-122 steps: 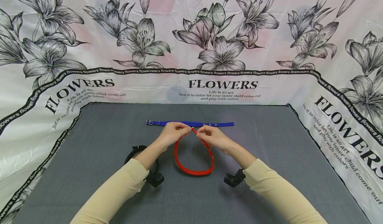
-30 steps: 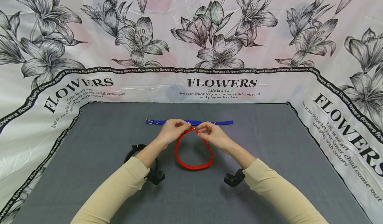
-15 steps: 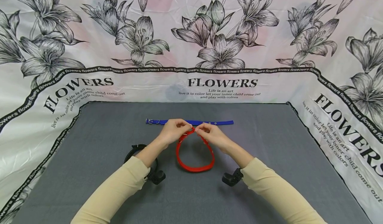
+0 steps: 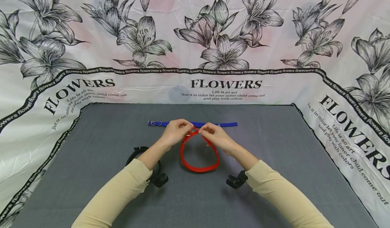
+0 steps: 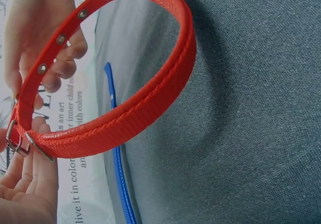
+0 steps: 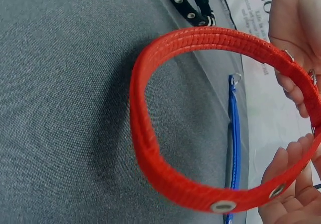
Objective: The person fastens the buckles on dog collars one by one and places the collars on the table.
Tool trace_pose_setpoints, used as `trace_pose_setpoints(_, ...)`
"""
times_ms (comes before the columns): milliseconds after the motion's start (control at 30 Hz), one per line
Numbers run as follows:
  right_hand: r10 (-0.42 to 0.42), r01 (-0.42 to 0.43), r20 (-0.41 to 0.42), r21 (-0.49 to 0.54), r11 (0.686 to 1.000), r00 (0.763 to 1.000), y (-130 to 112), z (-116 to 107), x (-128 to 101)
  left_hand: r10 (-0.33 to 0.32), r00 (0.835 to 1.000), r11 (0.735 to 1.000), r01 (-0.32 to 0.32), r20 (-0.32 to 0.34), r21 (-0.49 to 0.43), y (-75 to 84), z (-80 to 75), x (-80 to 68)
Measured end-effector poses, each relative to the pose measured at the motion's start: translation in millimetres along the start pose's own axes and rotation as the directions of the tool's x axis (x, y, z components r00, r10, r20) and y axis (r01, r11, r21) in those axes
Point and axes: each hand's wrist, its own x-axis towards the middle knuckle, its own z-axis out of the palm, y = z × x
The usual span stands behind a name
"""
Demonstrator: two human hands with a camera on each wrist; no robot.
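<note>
A red dog collar [image 4: 199,169] hangs as a loop above the grey table, pinched at its top by both hands. My left hand [image 4: 176,133] holds the buckle end between thumb and fingers. My right hand [image 4: 217,137] pinches the strap close beside it, on the side with metal eyelets [image 5: 61,38]. In the left wrist view the strap meets the metal buckle [image 5: 10,133], and a D-ring [image 5: 40,147] sits next to it. Fingers partly hide the strap's tip.
A blue collar [image 4: 229,124] lies straight across the table behind the hands, buckle at its left end. Left of the red loop a coiled black collar [image 4: 131,159] lies partly under the left forearm. A flower-printed cloth [image 4: 225,94] borders the grey tabletop [image 4: 195,204].
Four seconds ago the strap's tip stood between the hands; now the strap crosses at the buckle. The right fingers, looser a second ago, pinch close to it. The loop has shifted slightly right.
</note>
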Motion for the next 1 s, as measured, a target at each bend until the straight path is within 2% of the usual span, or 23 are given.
trace_pose_setpoints(300,-0.012,0.012,-0.013,-0.018,1.000,1.000,-9,1,-8,0.004,1.000,0.995,-0.004,-0.006,-0.098,0.8,2.0,2.0)
trace_pose_setpoints(567,0.003,-0.004,-0.014,-0.038,0.999,1.000,21,-1,9,-0.019,1.000,0.985,0.019,0.001,-0.171,0.4,2.2,2.1)
trace_pose_setpoints(867,-0.011,0.006,-0.075,-0.070,0.998,0.997,16,1,9,-0.009,1.000,0.994,0.010,0.012,-0.105,0.2,1.6,-0.3)
trace_pose_setpoints(1000,0.014,-0.021,-0.074,-0.093,0.995,0.997,12,2,9,0.001,1.000,0.997,0.000,0.022,-0.078,0.6,2.6,-1.9)
